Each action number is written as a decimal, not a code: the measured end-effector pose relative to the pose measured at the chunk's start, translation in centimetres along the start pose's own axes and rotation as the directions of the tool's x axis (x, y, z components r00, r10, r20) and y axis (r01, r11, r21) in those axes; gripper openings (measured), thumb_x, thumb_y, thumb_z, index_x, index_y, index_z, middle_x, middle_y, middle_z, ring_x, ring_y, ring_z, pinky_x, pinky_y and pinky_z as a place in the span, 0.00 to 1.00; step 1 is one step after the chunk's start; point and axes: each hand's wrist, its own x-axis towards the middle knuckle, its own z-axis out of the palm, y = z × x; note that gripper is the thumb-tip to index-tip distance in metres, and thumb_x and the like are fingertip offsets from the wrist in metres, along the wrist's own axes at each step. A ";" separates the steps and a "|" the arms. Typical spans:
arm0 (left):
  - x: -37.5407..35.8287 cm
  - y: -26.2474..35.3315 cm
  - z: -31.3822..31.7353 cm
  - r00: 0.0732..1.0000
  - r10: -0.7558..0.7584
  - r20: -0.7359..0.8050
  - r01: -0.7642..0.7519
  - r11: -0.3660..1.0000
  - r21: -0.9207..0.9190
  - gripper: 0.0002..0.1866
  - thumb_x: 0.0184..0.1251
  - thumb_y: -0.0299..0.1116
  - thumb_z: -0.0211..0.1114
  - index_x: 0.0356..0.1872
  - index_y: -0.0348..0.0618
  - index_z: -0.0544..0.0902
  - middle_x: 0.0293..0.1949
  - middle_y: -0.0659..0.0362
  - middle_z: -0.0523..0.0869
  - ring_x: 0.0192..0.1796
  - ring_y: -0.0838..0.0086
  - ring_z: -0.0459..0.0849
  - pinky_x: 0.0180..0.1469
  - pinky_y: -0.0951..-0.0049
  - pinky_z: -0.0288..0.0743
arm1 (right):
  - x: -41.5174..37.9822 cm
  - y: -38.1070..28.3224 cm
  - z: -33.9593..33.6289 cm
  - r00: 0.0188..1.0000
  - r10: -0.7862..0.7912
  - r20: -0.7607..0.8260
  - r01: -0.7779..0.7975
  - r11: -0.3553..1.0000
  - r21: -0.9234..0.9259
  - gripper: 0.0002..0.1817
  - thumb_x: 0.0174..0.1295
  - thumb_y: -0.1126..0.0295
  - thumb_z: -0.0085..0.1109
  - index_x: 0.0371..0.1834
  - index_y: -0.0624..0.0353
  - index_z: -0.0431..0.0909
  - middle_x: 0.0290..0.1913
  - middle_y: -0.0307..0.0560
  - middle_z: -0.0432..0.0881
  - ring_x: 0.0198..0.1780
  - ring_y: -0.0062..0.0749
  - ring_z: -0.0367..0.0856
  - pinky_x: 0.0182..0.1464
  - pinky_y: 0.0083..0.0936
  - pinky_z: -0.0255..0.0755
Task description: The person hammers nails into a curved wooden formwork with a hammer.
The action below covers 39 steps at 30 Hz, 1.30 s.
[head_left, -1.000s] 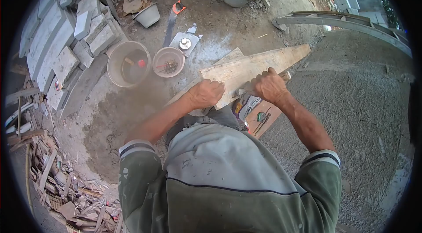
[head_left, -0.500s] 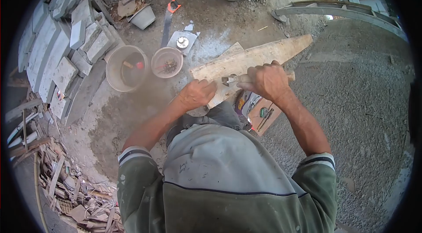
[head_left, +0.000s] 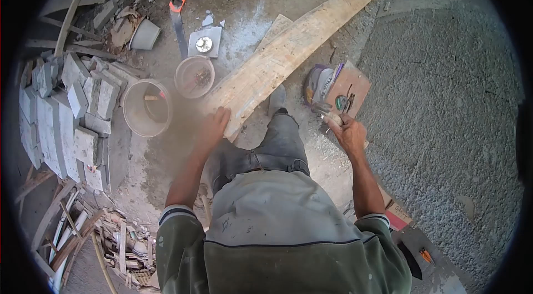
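A long, curved wooden board point(head_left: 277, 64) slants from near my legs toward the far right. My left hand point(head_left: 215, 127) is at its near end, its fingertips over the top face and the thumb hidden. My right hand point(head_left: 350, 134) is off the board to the right, closed around the handle of a hammer point(head_left: 332, 118). The metal head points away to the left, and the handle's end shows behind the hand. Just beyond the hammer lies a brown panel point(head_left: 355, 84) carrying a green round item and dark thin tools, with a printed bag point(head_left: 319, 84) beside it.
Left of the board stand a large round tub point(head_left: 129, 106) and a smaller bowl point(head_left: 183, 86) with small bits inside. An orange-handled handsaw point(head_left: 179, 30) lies beyond. Stacked blocks point(head_left: 64, 122) fill the left side, scrap wood the lower left. Rough concrete point(head_left: 438, 100) spans the right.
My right hand has swung the hammer off the board, rightward and nearer to me. My left hand has moved left to the board's near end, its fingers less curled. The view has shifted.
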 end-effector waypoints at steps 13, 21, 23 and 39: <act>-3.7 -0.9 11.9 0.928 -0.190 0.320 0.171 0.982 0.086 0.40 0.54 0.23 0.59 0.72 0.50 0.57 0.59 0.53 0.69 0.45 0.57 0.76 0.44 0.61 0.78 | 2.6 17.4 18.2 0.711 0.533 0.457 -0.693 0.424 0.583 0.23 0.56 0.48 0.67 0.21 0.55 0.74 0.16 0.38 0.74 0.13 0.22 0.67 0.19 0.25 0.65; -2.6 2.1 9.8 0.739 -0.298 0.604 0.284 0.951 0.122 0.42 0.52 0.19 0.60 0.72 0.44 0.54 0.54 0.46 0.70 0.48 0.52 0.76 0.44 0.58 0.77 | 4.3 25.2 24.5 0.520 0.215 0.827 -0.785 -0.261 0.562 0.13 0.57 0.61 0.68 0.28 0.53 0.73 0.15 0.34 0.70 0.13 0.19 0.65 0.16 0.17 0.60; -2.6 2.7 9.7 0.796 -0.263 0.545 0.251 0.963 0.098 0.42 0.54 0.19 0.59 0.73 0.42 0.53 0.53 0.45 0.70 0.47 0.50 0.76 0.44 0.58 0.77 | 4.0 25.4 25.5 0.587 0.061 0.807 -0.720 -0.416 0.555 0.14 0.61 0.58 0.64 0.31 0.56 0.74 0.16 0.35 0.69 0.14 0.19 0.65 0.16 0.18 0.60; -2.2 4.7 5.3 0.835 -0.309 0.455 0.391 0.915 -0.096 0.43 0.50 0.36 0.70 0.70 0.41 0.62 0.56 0.41 0.71 0.55 0.46 0.74 0.54 0.59 0.73 | 4.5 24.9 28.3 0.675 0.722 0.151 -0.733 0.680 0.025 0.33 0.55 0.41 0.62 0.47 0.63 0.77 0.44 0.58 0.80 0.50 0.54 0.79 0.53 0.43 0.72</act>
